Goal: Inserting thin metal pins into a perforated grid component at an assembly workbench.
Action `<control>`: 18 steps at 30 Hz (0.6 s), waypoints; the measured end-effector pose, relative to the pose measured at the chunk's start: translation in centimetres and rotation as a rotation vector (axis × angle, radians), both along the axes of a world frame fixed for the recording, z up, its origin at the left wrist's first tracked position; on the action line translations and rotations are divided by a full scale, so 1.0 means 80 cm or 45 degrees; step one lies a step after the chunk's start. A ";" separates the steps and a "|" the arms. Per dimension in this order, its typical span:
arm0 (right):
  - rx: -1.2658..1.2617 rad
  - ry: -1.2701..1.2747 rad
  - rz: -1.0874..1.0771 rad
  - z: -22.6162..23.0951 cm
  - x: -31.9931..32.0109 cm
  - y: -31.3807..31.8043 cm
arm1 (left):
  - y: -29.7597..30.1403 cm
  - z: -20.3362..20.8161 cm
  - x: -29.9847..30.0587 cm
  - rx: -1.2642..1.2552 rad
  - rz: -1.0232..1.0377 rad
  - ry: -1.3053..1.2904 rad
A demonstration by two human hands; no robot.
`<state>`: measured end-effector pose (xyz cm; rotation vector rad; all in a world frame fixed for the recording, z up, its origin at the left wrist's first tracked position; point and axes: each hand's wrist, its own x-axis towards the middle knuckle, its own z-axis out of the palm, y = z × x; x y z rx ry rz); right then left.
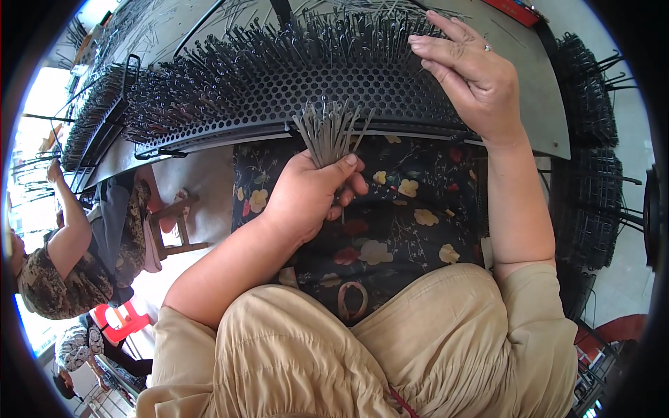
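A long black perforated rack (390, 90) stretches just beyond the left hand's grip, its honeycomb of round holes bare nearest the grip. Farther out and to the grip's left, dark, slender rods (209, 76) with small hooked or looped tops stand crowded together, some upright, others leaning. Rising from the grip itself is a bundle of thin grey metal strips (322, 136), splayed at the top and gathered narrow below.

The person's left hand (313, 188) grasps this bundle firmly, thumb laid across the front and fingers curled around it. The right hand (474, 76) is raised up and right of that grip, its fingers reaching left toward the rods at the rack's far end; whether they pinch one cannot be told.

A grey tabletop (550, 111) lies under the rack, ahead of the grip. Well to the grip's right hang dark racks (592, 202). A dark floral cloth (411, 188) spreads beneath the grip. Well to its left sits a co-worker in camouflage clothing (63, 279), with a wooden stool (182, 223) between.
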<state>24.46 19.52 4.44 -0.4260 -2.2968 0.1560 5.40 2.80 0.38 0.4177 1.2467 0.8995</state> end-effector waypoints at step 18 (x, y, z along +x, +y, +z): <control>-0.450 0.010 -0.064 0.014 -0.011 -0.012 | -0.002 -0.008 -0.004 0.003 -0.011 -0.052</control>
